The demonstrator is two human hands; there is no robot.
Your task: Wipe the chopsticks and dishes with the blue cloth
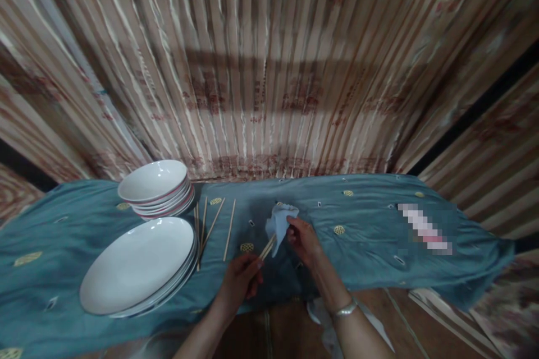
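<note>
My left hand (242, 277) is closed around the near ends of a pair of chopsticks (268, 248), which slant up to the right over the table. A pale blue cloth (278, 221) is pinched in my right hand (304, 238) and hangs around the far ends of the chopsticks, hiding their tips. Left of my hands, several loose chopsticks (229, 230) lie on the teal tablecloth (362, 269), some of them crossing. They rest beside a stack of oval white plates (138, 269).
Behind the plates stands a stack of white bowls (154, 182) with reddish rims. A pleated patterned curtain (269, 78) hangs along the table's far edge. At the right lies a pixelated item (425, 229). Below the near edge, a whitish object (322, 314) is partly hidden by my right arm.
</note>
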